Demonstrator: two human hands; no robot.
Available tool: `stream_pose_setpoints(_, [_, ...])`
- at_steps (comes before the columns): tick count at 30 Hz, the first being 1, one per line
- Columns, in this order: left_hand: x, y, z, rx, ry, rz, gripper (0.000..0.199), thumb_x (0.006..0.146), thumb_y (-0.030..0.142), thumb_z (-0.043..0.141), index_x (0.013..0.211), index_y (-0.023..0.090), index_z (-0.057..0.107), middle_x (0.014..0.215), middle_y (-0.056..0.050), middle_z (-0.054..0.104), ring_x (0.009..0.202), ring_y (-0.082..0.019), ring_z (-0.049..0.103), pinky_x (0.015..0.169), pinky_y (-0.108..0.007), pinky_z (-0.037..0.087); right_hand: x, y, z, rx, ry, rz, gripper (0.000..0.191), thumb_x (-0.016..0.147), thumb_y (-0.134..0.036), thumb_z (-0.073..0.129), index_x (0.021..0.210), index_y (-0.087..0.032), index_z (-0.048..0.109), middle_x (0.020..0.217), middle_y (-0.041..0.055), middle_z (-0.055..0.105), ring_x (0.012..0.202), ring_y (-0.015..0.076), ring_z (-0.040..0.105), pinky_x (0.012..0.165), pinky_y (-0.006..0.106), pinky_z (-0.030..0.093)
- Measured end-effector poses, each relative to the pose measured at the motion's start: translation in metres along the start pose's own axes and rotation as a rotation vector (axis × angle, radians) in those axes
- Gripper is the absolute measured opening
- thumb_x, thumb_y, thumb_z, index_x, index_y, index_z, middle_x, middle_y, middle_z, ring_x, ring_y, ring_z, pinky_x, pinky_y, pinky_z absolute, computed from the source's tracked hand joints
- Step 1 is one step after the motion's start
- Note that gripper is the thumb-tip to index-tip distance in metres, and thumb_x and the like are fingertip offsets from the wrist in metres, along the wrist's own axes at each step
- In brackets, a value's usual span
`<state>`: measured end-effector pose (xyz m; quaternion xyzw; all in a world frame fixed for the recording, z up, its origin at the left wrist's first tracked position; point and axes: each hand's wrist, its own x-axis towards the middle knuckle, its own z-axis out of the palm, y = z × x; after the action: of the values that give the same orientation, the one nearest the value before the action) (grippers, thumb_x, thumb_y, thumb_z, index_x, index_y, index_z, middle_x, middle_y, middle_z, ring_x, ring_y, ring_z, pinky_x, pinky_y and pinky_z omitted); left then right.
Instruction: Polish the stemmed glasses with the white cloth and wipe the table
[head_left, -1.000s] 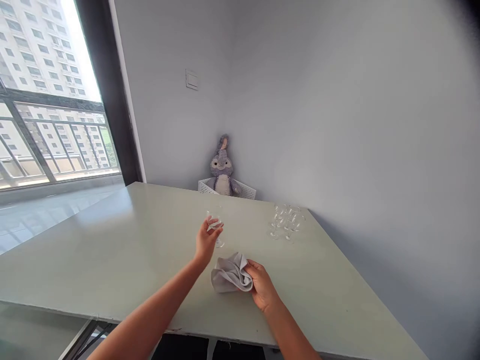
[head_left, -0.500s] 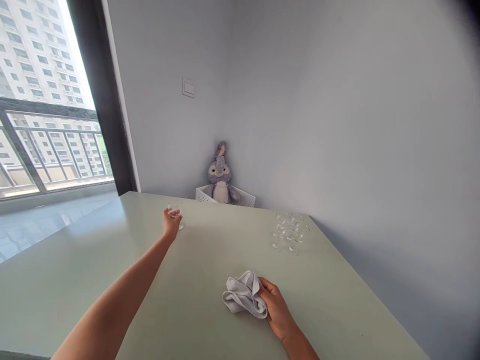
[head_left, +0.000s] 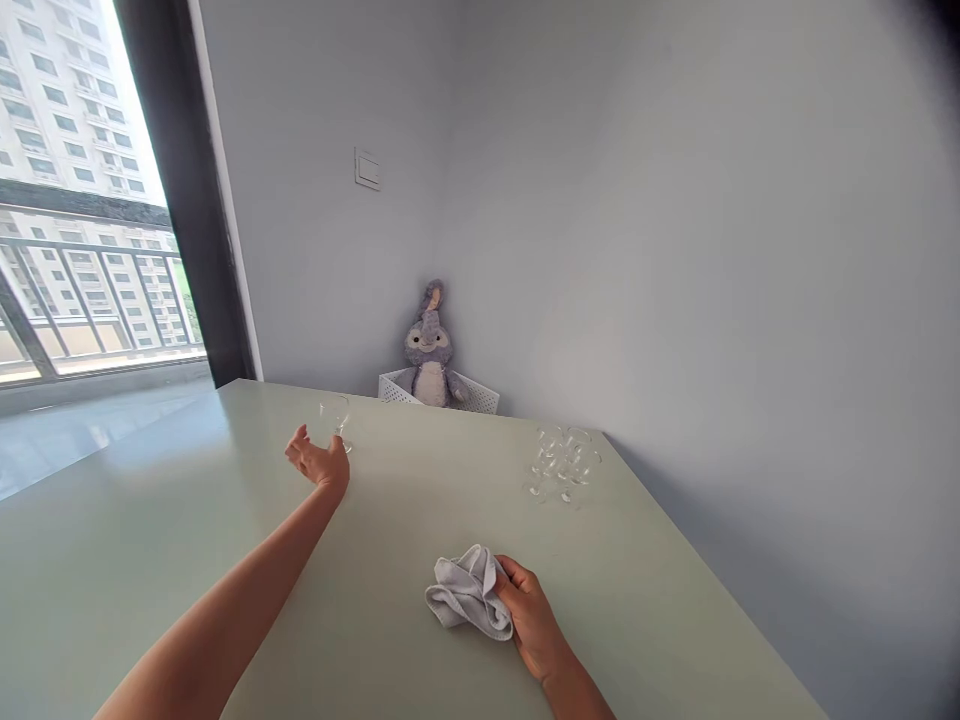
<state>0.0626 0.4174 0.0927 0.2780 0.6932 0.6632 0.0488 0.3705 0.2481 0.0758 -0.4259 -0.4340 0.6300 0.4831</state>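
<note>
Your left hand (head_left: 319,462), fingers spread, sits at the stem of a clear stemmed wine glass (head_left: 335,418) on the pale green bench (head_left: 112,540); can't tell if it's holding. Right hand (head_left: 531,618) narrowly grips a crumpled white terry cloth (head_left: 466,595). Next move calls for a firm stem hold.

Pale green tabletop (head_left: 135,520) | far corner: huddle of clear stemmed glasses (head_left: 562,465) | middle: lone upright stemmed glass (head_left: 335,418) | near edge: crumpled grey cloth (head_left: 465,595)

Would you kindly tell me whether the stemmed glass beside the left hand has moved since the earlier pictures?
Yes: the stemmed glass has moved left in the view, farther from the cluster of glasses on the table.
</note>
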Motion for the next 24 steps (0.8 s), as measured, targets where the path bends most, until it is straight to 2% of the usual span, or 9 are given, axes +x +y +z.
stream_pose_setpoints(1, [-0.015,0.004,0.001,0.001,0.001,0.023,0.054,0.069,0.018,0.053,0.12,0.019,0.034,0.126,-0.012,0.033,0.115,-0.024,0.037,0.099,-0.042,0.025,0.0,0.0,0.001,0.001,0.006,-0.004,0.03,0.064,-0.044,0.069,0.076,-0.016,0.065,0.064,-0.0011,0.055,0.06,0.0115,0.046,0.055,0.022,0.034])
stream_pose_setpoints(2, [-0.032,0.008,0.003,-0.013,-0.066,0.039,0.049,0.071,0.019,0.051,0.118,0.02,0.037,0.124,-0.011,0.035,0.113,-0.023,0.038,0.099,-0.042,0.025,0.0,0.0,0.001,0.009,0.009,-0.008,0.029,0.064,-0.043,0.068,0.075,-0.016,0.065,0.064,-0.0012,0.055,0.06,0.0113,0.046,0.054,0.021,0.034])
stream_pose_setpoints(5, [-0.089,0.024,0.019,-0.116,-0.601,0.029,0.038,0.073,0.019,0.047,0.111,0.021,0.045,0.115,-0.007,0.045,0.102,-0.02,0.046,0.093,-0.038,0.033,-0.001,-0.002,0.001,0.085,0.024,-0.006,0.025,0.065,-0.039,0.068,0.072,-0.016,0.064,0.061,-0.0019,0.055,0.056,0.0098,0.044,0.052,0.021,0.033])
stream_pose_setpoints(8, [-0.145,0.04,0.048,-0.148,-0.937,0.011,0.03,0.066,0.017,0.056,0.095,0.022,0.058,0.095,-0.002,0.059,0.078,-0.015,0.055,0.075,-0.031,0.044,-0.003,-0.003,-0.004,0.232,0.081,-0.015,0.02,0.068,-0.037,0.066,0.071,-0.018,0.061,0.057,-0.0033,0.052,0.05,0.0082,0.042,0.045,0.02,0.03])
stream_pose_setpoints(11, [-0.191,0.056,0.078,-0.172,-1.182,-0.064,0.039,0.061,0.017,0.06,0.1,0.019,0.058,0.107,-0.007,0.059,0.071,-0.014,0.057,0.06,-0.026,0.046,-0.004,-0.003,-0.013,0.385,0.197,-0.013,0.018,0.068,-0.037,0.063,0.072,-0.021,0.059,0.054,-0.0045,0.05,0.042,0.0074,0.038,0.037,0.019,0.024])
stream_pose_setpoints(14, [-0.224,0.069,0.102,-0.194,-1.313,-0.138,0.057,0.061,0.02,0.063,0.116,0.018,0.05,0.126,-0.013,0.048,0.077,-0.016,0.057,0.053,-0.023,0.044,-0.003,-0.004,-0.019,0.478,0.28,0.007,0.018,0.065,-0.038,0.064,0.071,-0.022,0.057,0.054,-0.0044,0.051,0.039,0.0075,0.037,0.034,0.02,0.025])
stream_pose_setpoints(18, [-0.247,0.078,0.124,-0.217,-1.383,-0.195,0.075,0.061,0.023,0.066,0.129,0.022,0.033,0.134,-0.014,0.038,0.084,-0.017,0.056,0.052,-0.021,0.042,-0.001,-0.005,-0.021,0.534,0.284,-0.032,0.02,0.068,-0.039,0.062,0.066,-0.021,0.053,0.053,-0.0049,0.049,0.042,0.0073,0.039,0.038,0.02,0.032])
stream_pose_setpoints(21, [-0.256,0.08,0.136,-0.219,-1.419,-0.221,0.075,0.065,0.025,0.063,0.131,0.024,0.028,0.126,-0.012,0.045,0.077,-0.013,0.056,0.052,-0.02,0.041,0.0,-0.005,-0.02,0.532,0.269,-0.065,0.021,0.069,-0.039,0.062,0.066,-0.021,0.053,0.052,-0.0058,0.047,0.042,0.007,0.039,0.038,0.019,0.033])
stream_pose_setpoints(24, [-0.26,0.082,0.138,-0.207,-1.441,-0.213,0.064,0.067,0.024,0.061,0.126,0.021,0.034,0.107,-0.008,0.055,0.069,-0.009,0.054,0.052,-0.018,0.041,-0.002,-0.005,-0.018,0.5,0.233,-0.101,0.02,0.071,-0.039,0.062,0.068,-0.021,0.054,0.051,-0.0071,0.043,0.041,0.0061,0.036,0.038,0.018,0.032])
